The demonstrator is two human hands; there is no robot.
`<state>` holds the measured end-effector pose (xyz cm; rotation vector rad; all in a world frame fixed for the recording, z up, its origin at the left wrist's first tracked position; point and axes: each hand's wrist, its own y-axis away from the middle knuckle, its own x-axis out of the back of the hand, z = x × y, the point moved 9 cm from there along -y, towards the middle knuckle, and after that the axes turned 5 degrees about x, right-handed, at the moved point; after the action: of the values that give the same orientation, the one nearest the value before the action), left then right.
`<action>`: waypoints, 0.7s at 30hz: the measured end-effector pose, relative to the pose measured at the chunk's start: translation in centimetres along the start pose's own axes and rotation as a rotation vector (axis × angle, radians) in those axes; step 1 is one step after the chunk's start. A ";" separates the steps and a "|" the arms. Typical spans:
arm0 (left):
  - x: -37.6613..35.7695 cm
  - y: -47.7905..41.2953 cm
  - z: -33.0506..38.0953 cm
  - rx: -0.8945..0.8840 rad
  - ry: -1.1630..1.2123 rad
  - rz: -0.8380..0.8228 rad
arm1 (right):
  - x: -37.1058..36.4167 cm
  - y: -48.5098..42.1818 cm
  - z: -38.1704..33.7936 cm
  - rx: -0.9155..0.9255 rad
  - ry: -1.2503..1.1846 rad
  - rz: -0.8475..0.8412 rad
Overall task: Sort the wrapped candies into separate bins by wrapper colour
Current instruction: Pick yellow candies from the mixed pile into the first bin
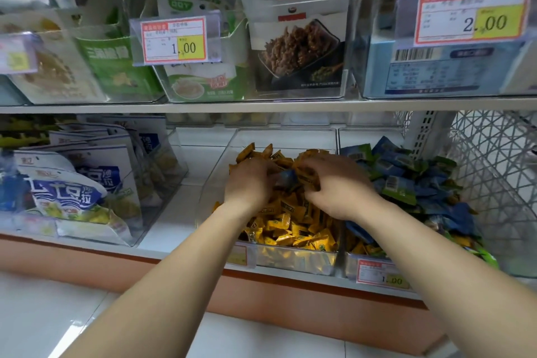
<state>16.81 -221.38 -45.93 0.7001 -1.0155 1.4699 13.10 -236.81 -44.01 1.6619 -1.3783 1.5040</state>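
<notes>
Your left hand (250, 186) and right hand (337, 189) dug curled into yellow candies (290, 231) toward the middle bin (219, 167) back edge, flanking a blue candy (286, 178); what either clamped was hidden, so yellows could've ridden along with it

Bright even light, soft blur, bowed edges, glare on floor tiles (58, 314).
</notes>
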 end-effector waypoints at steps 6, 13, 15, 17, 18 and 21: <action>4.3 4.5 4.1 -0.168 0.455 -0.058 | 2.8 1.8 -2.2 0.077 -0.494 0.198; 7.1 8.0 1.6 -0.088 0.386 0.014 | 7.6 5.4 2.1 0.011 -0.279 0.469; 8.5 8.1 -0.6 -0.043 0.249 0.083 | 8.6 6.3 4.3 -0.006 -0.017 0.504; 9.3 7.8 -2.8 0.006 0.183 0.131 | 7.9 6.6 6.9 -0.082 0.154 0.372; 9.6 7.7 -3.7 0.024 0.161 0.153 | 7.0 6.6 8.1 -0.137 0.212 0.270; 9.4 7.5 -6.1 0.082 0.069 0.183 | 4.8 6.4 9.2 -0.232 0.239 0.032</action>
<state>8.66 -211.36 -41.96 0.6227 -0.9912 1.6916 10.57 -248.72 -43.54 1.2810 -1.3934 1.4451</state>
